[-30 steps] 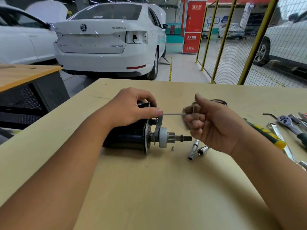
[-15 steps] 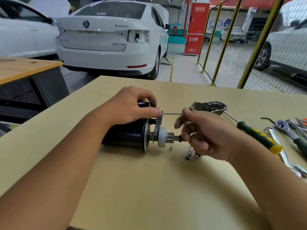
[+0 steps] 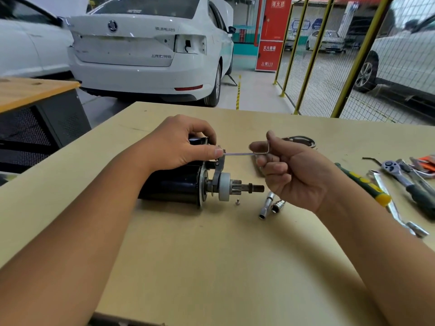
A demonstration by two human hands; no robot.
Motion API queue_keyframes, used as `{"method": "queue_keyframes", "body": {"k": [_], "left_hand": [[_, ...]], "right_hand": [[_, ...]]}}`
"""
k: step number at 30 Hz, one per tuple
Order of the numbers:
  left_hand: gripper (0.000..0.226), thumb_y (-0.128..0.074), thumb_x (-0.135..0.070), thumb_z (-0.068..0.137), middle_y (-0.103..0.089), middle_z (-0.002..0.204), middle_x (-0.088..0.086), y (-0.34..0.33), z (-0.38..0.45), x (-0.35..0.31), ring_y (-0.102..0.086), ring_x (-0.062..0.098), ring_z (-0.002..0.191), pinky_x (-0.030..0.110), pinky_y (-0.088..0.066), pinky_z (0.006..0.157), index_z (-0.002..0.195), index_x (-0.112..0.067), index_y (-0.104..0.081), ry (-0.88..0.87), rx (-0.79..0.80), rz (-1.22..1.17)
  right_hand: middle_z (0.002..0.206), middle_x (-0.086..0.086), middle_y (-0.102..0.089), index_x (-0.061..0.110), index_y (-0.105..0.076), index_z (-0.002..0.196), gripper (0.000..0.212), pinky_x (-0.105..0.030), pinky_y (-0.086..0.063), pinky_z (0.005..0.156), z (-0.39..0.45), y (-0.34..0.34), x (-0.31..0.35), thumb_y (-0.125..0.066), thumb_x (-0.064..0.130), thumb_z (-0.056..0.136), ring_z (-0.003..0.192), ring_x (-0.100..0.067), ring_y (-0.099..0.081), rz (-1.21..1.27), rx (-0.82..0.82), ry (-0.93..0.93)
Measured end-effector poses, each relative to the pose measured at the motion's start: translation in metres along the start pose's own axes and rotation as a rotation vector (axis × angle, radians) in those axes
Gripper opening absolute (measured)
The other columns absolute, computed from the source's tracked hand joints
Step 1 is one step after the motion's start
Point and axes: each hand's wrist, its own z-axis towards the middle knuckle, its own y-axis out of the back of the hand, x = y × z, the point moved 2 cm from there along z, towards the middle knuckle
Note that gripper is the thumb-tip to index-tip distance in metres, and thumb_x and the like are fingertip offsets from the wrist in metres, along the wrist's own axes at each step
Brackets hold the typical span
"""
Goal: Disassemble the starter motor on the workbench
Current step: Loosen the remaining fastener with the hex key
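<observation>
The black starter motor [image 3: 174,184] lies on its side on the workbench [image 3: 211,267], its pinion and shaft pointing right. My left hand [image 3: 181,144] grips the upper part of the motor from above, thumb by the fork lever [image 3: 217,171]. My right hand [image 3: 289,170] holds a thin L-shaped hex key [image 3: 244,154] level, its short leg upright. The key's long end reaches into the motor's top by my left thumb; where it seats is hidden.
A small loose screw [image 3: 237,202] lies below the pinion. Two sockets [image 3: 270,205] lie under my right hand. A removed metal housing [image 3: 299,141] sits behind it. A green-and-yellow screwdriver [image 3: 362,184], a ratchet [image 3: 407,182] and wrenches lie at the right edge.
My right hand has turned the hex key: the hand rolled over half a second ago and is back now with the short leg upright. The left hand and motor stayed put.
</observation>
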Motion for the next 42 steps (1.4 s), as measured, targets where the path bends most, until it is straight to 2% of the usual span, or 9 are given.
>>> {"method": "queue_keyframes", "body": {"k": [5, 11, 15, 22, 25, 29, 32, 37, 42], "left_hand": [[0.017, -0.086, -0.042, 0.080, -0.067, 0.074, -0.012, 0.001, -0.001, -0.001, -0.056, 0.000, 0.067, 0.012, -0.043, 0.063, 0.087, -0.030, -0.076, 0.002, -0.004, 0.013], [0.043, -0.089, -0.063, 0.060, -0.067, 0.075, -0.016, 0.002, -0.001, -0.002, -0.058, -0.003, 0.071, 0.015, -0.044, 0.068, 0.089, -0.034, -0.076, -0.001, 0.006, 0.005], [0.049, -0.094, -0.057, 0.054, -0.067, 0.075, -0.021, 0.003, -0.002, -0.002, -0.059, -0.006, 0.076, 0.023, -0.044, 0.073, 0.092, -0.033, -0.076, 0.009, 0.030, 0.020], [0.057, -0.082, -0.070, 0.050, -0.069, 0.084, -0.014, 0.004, -0.003, -0.002, -0.060, -0.007, 0.082, 0.023, -0.043, 0.074, 0.095, -0.035, -0.076, -0.004, 0.041, 0.025], [0.059, -0.080, -0.071, 0.049, -0.069, 0.085, -0.013, 0.006, -0.004, -0.003, -0.060, -0.006, 0.082, 0.023, -0.044, 0.074, 0.095, -0.034, -0.076, -0.007, 0.047, 0.022], [0.049, -0.083, -0.069, 0.054, -0.071, 0.089, -0.008, 0.004, -0.005, -0.004, -0.064, 0.003, 0.083, 0.028, -0.049, 0.076, 0.092, -0.038, -0.075, 0.031, 0.034, 0.035], [0.036, -0.077, -0.066, 0.066, -0.071, 0.088, -0.010, 0.002, -0.006, -0.006, -0.065, 0.008, 0.083, 0.034, -0.054, 0.081, 0.091, -0.040, -0.073, 0.009, 0.012, 0.081], [0.022, -0.074, -0.045, 0.083, -0.073, 0.100, -0.015, -0.001, -0.006, -0.016, -0.067, 0.009, 0.100, 0.043, -0.054, 0.093, 0.101, -0.033, -0.078, -0.120, 0.059, 0.107], [0.009, -0.076, -0.030, 0.090, -0.071, 0.108, -0.015, -0.009, -0.004, -0.022, -0.067, 0.011, 0.107, 0.045, -0.053, 0.094, 0.096, -0.025, -0.081, -0.225, 0.116, 0.146]], "right_hand": [[0.060, -0.007, -0.055, 0.007, -0.062, 0.079, 0.050, -0.014, -0.031, 0.025, -0.005, 0.006, 0.001, -0.058, 0.056, 0.087, 0.030, -0.003, -0.041, -0.108, 0.118, -0.165], [0.058, -0.006, -0.056, 0.005, -0.060, 0.079, 0.039, -0.014, -0.034, 0.025, -0.009, 0.004, 0.005, -0.060, 0.044, 0.088, 0.028, -0.003, -0.044, -0.073, 0.232, -0.186], [0.060, -0.005, -0.056, 0.009, -0.052, 0.078, 0.022, -0.014, -0.036, 0.026, -0.008, -0.001, 0.004, -0.068, 0.023, 0.086, 0.031, -0.003, -0.046, -0.033, 0.202, -0.190], [0.066, -0.015, -0.059, 0.000, -0.061, 0.083, 0.023, -0.020, -0.037, 0.034, -0.003, 0.010, -0.004, -0.067, 0.019, 0.094, 0.038, -0.011, -0.044, -0.483, -0.071, 0.142], [0.063, -0.016, -0.064, -0.007, -0.059, 0.089, 0.029, -0.025, -0.039, 0.037, -0.002, 0.009, -0.006, -0.069, 0.019, 0.094, 0.038, -0.018, -0.044, -0.651, -0.099, 0.289], [0.062, -0.013, -0.065, 0.008, -0.059, 0.078, 0.022, -0.032, -0.044, 0.042, -0.002, 0.007, -0.003, -0.073, 0.018, 0.091, 0.040, -0.023, -0.049, -0.994, -0.157, 0.502], [0.061, -0.005, -0.062, 0.021, -0.056, 0.070, 0.027, -0.032, -0.048, 0.052, -0.002, 0.004, 0.000, -0.078, 0.019, 0.086, 0.047, -0.013, -0.050, -1.303, -0.207, 0.704], [0.055, 0.001, -0.056, 0.030, -0.054, 0.064, 0.036, -0.029, -0.043, 0.053, -0.002, 0.004, 0.001, -0.081, 0.016, 0.083, 0.046, -0.012, -0.045, -1.237, -0.188, 0.763], [0.056, -0.004, -0.058, 0.011, -0.061, 0.071, 0.023, -0.037, -0.047, 0.052, -0.003, 0.004, 0.001, -0.080, 0.016, 0.083, 0.050, -0.025, -0.053, -1.236, -0.197, 0.774]]}}
